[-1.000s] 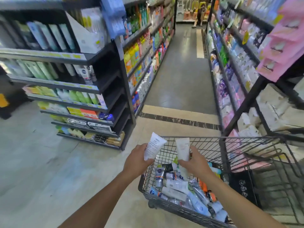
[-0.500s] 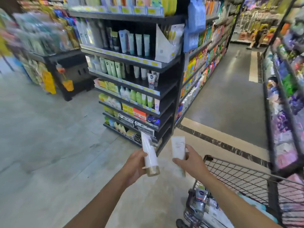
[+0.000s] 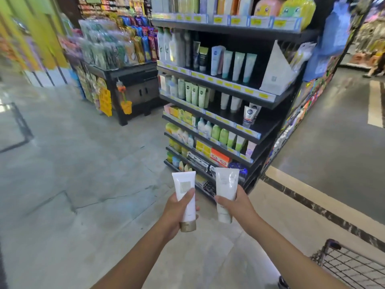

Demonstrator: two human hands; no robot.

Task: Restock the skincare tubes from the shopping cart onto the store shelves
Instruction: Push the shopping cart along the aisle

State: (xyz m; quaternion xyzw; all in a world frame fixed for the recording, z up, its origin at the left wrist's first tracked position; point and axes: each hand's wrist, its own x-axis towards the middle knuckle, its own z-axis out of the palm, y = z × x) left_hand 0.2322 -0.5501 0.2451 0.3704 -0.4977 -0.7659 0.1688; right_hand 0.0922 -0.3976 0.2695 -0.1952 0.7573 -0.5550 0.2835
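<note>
My left hand [image 3: 175, 213] grips a white tube with a gold cap [image 3: 185, 197], cap end down. Beside it, my right hand [image 3: 237, 205] grips a second white tube [image 3: 226, 188], also held upright. Both tubes are in front of the low end of the black store shelves [image 3: 220, 84], which carry rows of standing skincare tubes and bottles. Only a corner of the wire shopping cart [image 3: 352, 265] shows at the bottom right; its contents are out of view.
A dark display stand [image 3: 133, 80] with hanging snack packets stands left of the shelves. An aisle [image 3: 333, 130] opens to the right, with a person's legs at its far end. Grey tiled floor lies between me and the shelves.
I have turned left from the cart toward the end shelves, carrying both tubes out of the cart. The left tube now stands upright with its gold cap down. The cart has slid to the frame's corner.
</note>
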